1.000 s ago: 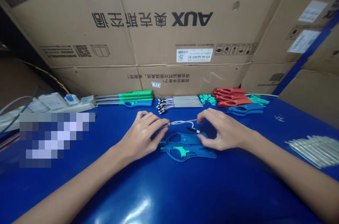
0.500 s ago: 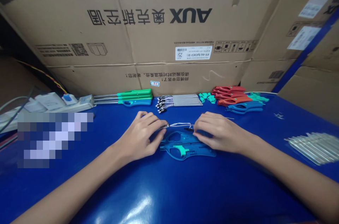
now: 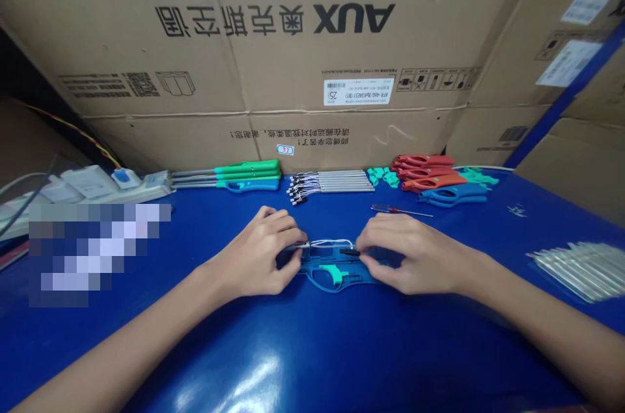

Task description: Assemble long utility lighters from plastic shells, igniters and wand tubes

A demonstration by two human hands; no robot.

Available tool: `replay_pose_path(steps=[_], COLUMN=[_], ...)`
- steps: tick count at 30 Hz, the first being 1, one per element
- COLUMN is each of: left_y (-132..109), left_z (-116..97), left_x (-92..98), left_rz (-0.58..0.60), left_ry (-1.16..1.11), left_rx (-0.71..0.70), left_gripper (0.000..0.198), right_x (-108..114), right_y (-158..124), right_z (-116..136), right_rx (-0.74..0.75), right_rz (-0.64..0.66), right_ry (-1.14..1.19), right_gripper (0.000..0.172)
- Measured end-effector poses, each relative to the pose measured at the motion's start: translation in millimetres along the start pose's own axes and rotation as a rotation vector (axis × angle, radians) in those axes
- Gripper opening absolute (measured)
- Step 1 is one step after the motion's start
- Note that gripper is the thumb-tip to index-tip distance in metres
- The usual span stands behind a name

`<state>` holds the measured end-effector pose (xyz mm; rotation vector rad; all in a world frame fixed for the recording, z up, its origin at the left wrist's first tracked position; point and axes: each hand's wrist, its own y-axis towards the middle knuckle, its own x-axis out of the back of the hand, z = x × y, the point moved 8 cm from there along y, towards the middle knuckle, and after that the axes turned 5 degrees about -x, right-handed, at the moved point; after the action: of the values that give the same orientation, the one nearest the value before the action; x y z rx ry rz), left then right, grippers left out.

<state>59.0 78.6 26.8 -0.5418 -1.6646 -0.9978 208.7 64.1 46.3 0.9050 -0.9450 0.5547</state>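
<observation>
My left hand (image 3: 271, 253) pinches the end of a metal lighter tube (image 3: 303, 245) between thumb and fingers. White wires (image 3: 332, 242) run from the tube to a small black igniter (image 3: 348, 252), which the thumb and forefinger of my right hand (image 3: 407, 253) grip. Both parts are held just above an opened blue lighter shell (image 3: 322, 284) lying on the table, partly covered by my hands. A turquoise trigger (image 3: 333, 273) sits in its nearer half. Whether the held parts touch the shell, I cannot tell.
Behind my hands lie several wired metal tubes (image 3: 344, 181), finished lighters (image 3: 251, 172), turquoise pieces (image 3: 383, 176), red and blue shells (image 3: 430, 172) and a screwdriver (image 3: 400, 210). Plastic-wrapped rods (image 3: 576, 270) are at right, a power strip (image 3: 151, 186) at left. A cardboard box (image 3: 283, 61) walls the back.
Both hands have come down towards me with the tube and igniter, now over the farther half of the blue shell. More of the screwdriver shows behind my right hand.
</observation>
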Motion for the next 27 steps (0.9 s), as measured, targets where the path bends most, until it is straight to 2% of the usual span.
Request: replay_pose_path(steps=[5,11,27], left_y=[0,-1,-1], left_z=[-6,-11,-12], left_x=[-2.6,-6.5,-5.9], left_rz=[0.057,0.081,0.084], left_ry=[-0.027,-0.038,-0.048], left_rx=[-0.041,-0.078,-0.092], left_gripper=[0.023,0.021,0.020], right_x=[-10,-23,-24], right_y=[-1,-3,-3], right_z=[-12,-21,-14], right_rx=[-0.151,-0.279,-0.234], right_rz=[0.139,0.298,0.325], right_ry=[0.125,0.221,0.167], right_gripper=[0.011,0.021,0.025])
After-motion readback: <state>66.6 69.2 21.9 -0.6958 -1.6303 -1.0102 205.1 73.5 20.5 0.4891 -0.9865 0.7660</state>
